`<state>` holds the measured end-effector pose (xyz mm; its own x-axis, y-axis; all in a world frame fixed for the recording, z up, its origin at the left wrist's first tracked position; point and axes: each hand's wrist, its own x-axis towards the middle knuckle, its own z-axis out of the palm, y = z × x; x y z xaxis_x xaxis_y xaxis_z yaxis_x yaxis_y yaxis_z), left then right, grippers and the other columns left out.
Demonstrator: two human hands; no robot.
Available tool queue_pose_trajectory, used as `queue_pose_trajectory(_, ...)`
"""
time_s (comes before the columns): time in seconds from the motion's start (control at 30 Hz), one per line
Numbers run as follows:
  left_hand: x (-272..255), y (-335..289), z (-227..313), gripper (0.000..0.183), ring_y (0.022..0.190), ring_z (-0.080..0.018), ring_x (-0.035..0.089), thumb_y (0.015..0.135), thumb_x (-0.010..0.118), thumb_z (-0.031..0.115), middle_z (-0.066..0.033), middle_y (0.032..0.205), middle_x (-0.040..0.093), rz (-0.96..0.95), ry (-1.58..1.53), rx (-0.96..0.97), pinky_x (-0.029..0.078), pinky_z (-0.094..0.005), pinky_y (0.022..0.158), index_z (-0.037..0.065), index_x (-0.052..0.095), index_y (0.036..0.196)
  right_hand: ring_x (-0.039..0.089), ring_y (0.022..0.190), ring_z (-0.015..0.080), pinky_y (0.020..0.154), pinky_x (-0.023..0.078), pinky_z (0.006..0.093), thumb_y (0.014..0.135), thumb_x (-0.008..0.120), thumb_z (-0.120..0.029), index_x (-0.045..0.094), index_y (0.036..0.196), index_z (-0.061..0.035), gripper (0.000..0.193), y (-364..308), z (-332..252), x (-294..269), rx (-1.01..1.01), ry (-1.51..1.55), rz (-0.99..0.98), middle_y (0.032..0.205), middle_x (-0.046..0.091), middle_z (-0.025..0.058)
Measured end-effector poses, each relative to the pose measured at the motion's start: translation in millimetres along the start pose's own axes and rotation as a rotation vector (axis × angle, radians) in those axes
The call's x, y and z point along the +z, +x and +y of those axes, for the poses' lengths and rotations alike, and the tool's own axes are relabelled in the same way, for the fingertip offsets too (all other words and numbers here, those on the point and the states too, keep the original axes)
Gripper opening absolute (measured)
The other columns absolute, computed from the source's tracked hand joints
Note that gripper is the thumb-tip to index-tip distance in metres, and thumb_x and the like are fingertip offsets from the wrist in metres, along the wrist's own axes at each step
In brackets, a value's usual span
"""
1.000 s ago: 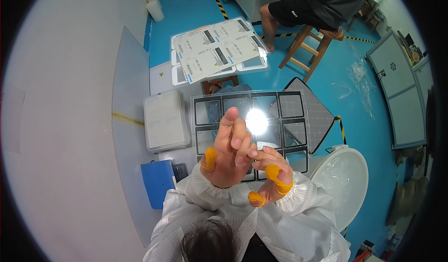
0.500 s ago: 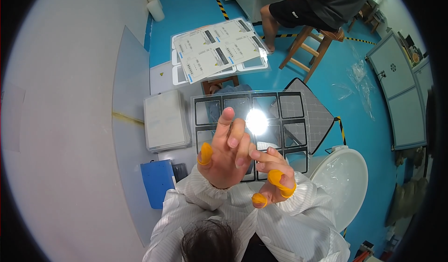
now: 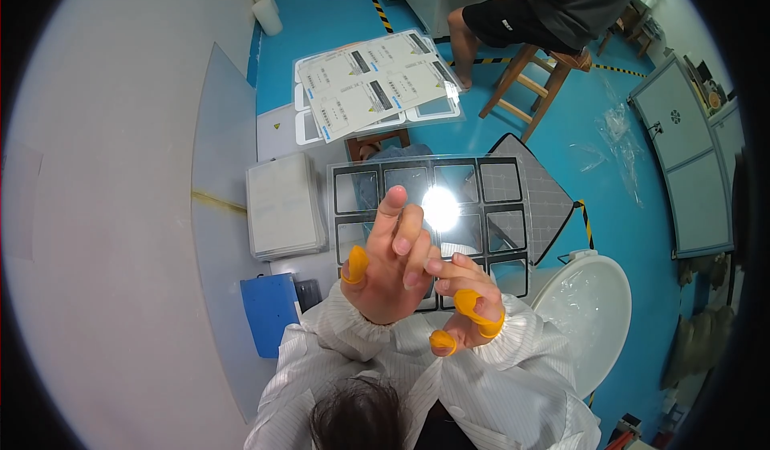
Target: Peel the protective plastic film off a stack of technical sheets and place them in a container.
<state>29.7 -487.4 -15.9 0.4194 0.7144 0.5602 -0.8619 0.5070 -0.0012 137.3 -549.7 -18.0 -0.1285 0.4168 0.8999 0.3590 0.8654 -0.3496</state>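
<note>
My left hand (image 3: 391, 269) is raised palm up, its index finger stretched out and its other fingers loosely bent. A yellow finger cot (image 3: 355, 265) covers its thumb. Beside it, my right hand (image 3: 480, 289) has its thumb and index finger apart, both in yellow cots. Its bare fingertips touch or overlap the left hand's fingers; which of these, I cannot tell. Neither hand shows anything held. Beneath both lies a clear sheet (image 3: 503, 192) with several black-framed windows and a bright glare spot; the hands hide part of its near side.
A stack of whitish sheets (image 3: 283, 208) and a blue box (image 3: 270, 314) stand at left. Printed white sheets (image 3: 365, 85) lie on clear ones beyond. At right are a white bin (image 3: 589, 314) with a clear plastic liner and a grey panel (image 3: 548, 201). A person sits on a wooden stool (image 3: 525, 89).
My right hand has shifted slightly left, and its cot-covered fingers have turned a little. The left hand has barely moved. The sheet stays in place.
</note>
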Motion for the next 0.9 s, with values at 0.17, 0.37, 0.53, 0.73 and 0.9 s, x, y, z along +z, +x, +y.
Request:
queue_pose_trajectory(0.17,1.6,1.5,-1.9,0.066,0.066,-0.0158,0.048,0.084,0.059,0.031,-0.0054,0.092,0.042,-0.013,0.028,-0.004,0.042,-0.0334,0.075,0.008,0.022,0.135,0.06,0.095,0.0341,0.096,0.038,0.0442,0.078,0.064,-0.044,0.025,0.129,-0.0074,0.073,-0.4,-1.6,-2.2,0.02,-0.018,-0.005,0.096,0.053,0.015)
queue_pose_trajectory(0.37,1.9,2.9,0.2,0.066,0.066,-0.0149,0.048,0.084,0.059,0.032,-0.005,0.092,0.043,-0.012,0.067,0.0,0.043,-0.0329,0.076,0.008,0.023,0.134,0.059,0.097,0.0348,0.095,0.037,0.0451,0.078,0.065,-0.045,0.025,0.129,-0.0076,0.075,0.6,-0.3,-2.4,0.043,0.002,0.002,0.097,0.053,0.015)
queue_pose_trajectory(0.53,0.4,3.9,4.6,0.064,0.066,-0.0152,0.048,0.085,0.058,0.031,-0.0046,0.092,0.043,-0.039,0.067,0.01,0.042,-0.0323,0.079,0.008,0.024,0.134,0.056,0.104,0.0368,0.096,0.036,0.0472,0.077,0.067,-0.037,0.028,0.124,-0.0116,0.066,2.1,1.1,-5.8,0.144,0.035,0.003,0.108,0.052,0.0164)
queue_pose_trajectory(0.73,3.0,5.1,0.6,0.065,0.068,-0.0165,0.048,0.085,0.059,0.029,-0.0052,0.093,0.042,0.01,0.027,-0.001,0.042,-0.0316,0.079,0.008,0.024,0.135,0.052,0.109,0.035,0.099,0.031,0.0479,0.08,0.064,-0.035,0.022,0.134,-0.0118,0.072,9.3,0.8,-0.6,0.112,0.108,-0.06,0.109,0.052,0.0169)
queue_pose_trajectory(0.9,3.1,-4.0,-2.6,0.077,0.074,-0.0141,0.048,0.078,0.063,0.042,-0.0025,0.093,0.039,0.02,0.076,-0.049,0.037,-0.0272,0.09,0.009,0.023,0.136,0.052,0.11,0.0362,0.1,0.028,0.0462,0.081,0.062,-0.036,0.021,0.135,-0.0106,0.073,4.7,4.7,2.6,0.111,0.198,-0.043,0.112,0.053,0.0201)
